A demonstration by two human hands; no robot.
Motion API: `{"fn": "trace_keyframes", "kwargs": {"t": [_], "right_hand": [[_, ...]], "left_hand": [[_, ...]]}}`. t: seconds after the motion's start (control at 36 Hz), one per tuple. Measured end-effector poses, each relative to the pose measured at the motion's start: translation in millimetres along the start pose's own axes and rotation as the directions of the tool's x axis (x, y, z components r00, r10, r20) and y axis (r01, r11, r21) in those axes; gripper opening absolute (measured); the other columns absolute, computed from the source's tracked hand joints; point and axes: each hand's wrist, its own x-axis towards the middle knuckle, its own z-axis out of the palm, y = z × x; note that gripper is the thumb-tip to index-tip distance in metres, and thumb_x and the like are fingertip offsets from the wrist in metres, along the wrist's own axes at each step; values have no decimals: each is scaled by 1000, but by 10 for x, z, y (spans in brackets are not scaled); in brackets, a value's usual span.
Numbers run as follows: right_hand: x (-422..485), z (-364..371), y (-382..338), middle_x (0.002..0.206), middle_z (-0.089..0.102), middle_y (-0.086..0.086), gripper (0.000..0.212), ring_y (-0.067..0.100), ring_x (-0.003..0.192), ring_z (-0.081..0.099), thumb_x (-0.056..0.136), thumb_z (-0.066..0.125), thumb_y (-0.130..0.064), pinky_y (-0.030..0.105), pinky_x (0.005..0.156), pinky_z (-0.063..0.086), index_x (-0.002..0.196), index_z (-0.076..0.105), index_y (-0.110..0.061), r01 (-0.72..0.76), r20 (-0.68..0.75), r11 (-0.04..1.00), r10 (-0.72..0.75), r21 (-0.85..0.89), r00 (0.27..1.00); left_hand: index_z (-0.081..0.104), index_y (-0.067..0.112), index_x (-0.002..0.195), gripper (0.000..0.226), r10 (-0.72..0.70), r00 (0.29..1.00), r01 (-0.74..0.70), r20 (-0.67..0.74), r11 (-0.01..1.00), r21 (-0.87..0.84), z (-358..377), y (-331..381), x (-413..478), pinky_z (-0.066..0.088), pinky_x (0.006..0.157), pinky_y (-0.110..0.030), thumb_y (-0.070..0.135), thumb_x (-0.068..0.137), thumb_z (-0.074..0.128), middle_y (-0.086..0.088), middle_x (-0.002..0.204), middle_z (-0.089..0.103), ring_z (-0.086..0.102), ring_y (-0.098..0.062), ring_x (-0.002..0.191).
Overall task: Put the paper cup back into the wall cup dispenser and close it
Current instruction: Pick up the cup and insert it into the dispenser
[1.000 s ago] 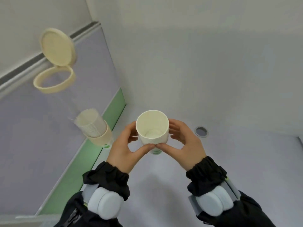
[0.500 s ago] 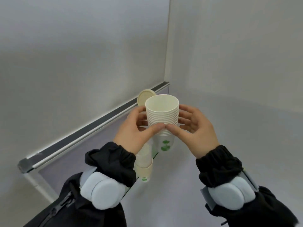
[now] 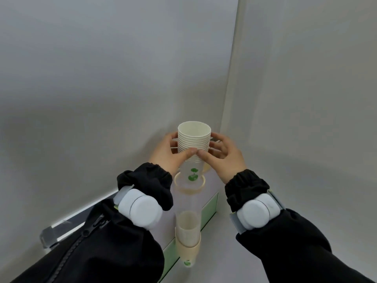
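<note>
A stack of cream paper cups [image 3: 194,141] with a green leaf print stands upright between both hands, its bottom end inside the dispenser's open top ring [image 3: 189,185]. My left hand [image 3: 170,153] grips the stack from the left and my right hand [image 3: 222,155] from the right, thumbs meeting in front. The clear dispenser tube [image 3: 187,203] runs down to a cream base collar [image 3: 188,251] that holds several cups [image 3: 187,226]. The hinged lid [image 3: 206,167] shows only as a cream sliver behind the stack.
The dispenser hangs on a pale lilac panel with a green strip [image 3: 210,209], close to a room corner [image 3: 230,94]. Plain grey walls rise on both sides. A metal rail [image 3: 61,227] runs along the left wall, partly behind my left sleeve.
The stack has moved from in front of the dispenser to above its open ring, and its bottom now enters the tube. The view tilted and both hands rose toward the corner.
</note>
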Motion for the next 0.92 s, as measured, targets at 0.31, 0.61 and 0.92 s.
{"fn": "trace_keyframes", "kwargs": {"t": [0.31,0.61,0.92], "right_hand": [[-129,37,523,105,63,-14,50,9,101,61,67,78,-23,32,88,50,105,51,-42,-104,31,994,105,-28,994],[-230,66,733,104,60,-22,48,-9,100,54,67,75,-38,15,81,38,103,46,-52,-98,34,984,104,-152,994],[-307,76,818,103,55,-23,54,-5,101,52,68,75,-36,15,82,37,112,45,-44,-92,43,963,106,-255,993]], "left_hand": [[42,21,125,61,-127,992,126,21,990,67,177,-500,-93,43,86,-30,31,72,71,-2,117,59,56,-14,98],[38,25,128,62,-130,991,129,-8,971,199,221,-672,-219,35,82,-23,38,74,67,-1,125,58,53,-9,102],[35,17,130,73,-138,989,126,46,971,202,234,-765,-307,33,92,-23,37,70,72,-1,132,50,45,-9,113]]}}
